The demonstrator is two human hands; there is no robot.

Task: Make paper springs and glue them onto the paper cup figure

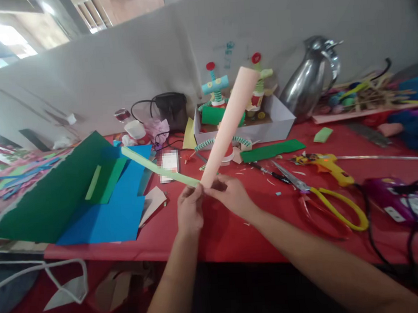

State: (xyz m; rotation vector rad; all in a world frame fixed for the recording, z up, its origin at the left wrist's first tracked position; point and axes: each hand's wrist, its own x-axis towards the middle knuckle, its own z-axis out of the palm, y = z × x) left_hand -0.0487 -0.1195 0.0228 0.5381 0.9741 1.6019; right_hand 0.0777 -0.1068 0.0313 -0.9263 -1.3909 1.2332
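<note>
Tube (230, 126) tilts upright over the counter (222, 241), its lower end pinched by the right hand (233, 196). The left hand (190, 211), fingers nearly closed, pinches the strip (160, 170) there. The step seems to be lining strip to tube; the next move calls for a snug, straight edge. Blue-green writing (229, 55) on the wall (134, 66) is too blurred to read.

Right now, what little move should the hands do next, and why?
I'd maybe fold the green strip across the pink strip: their ends meet at the left hand and right hand, and both stick out straight.
</note>
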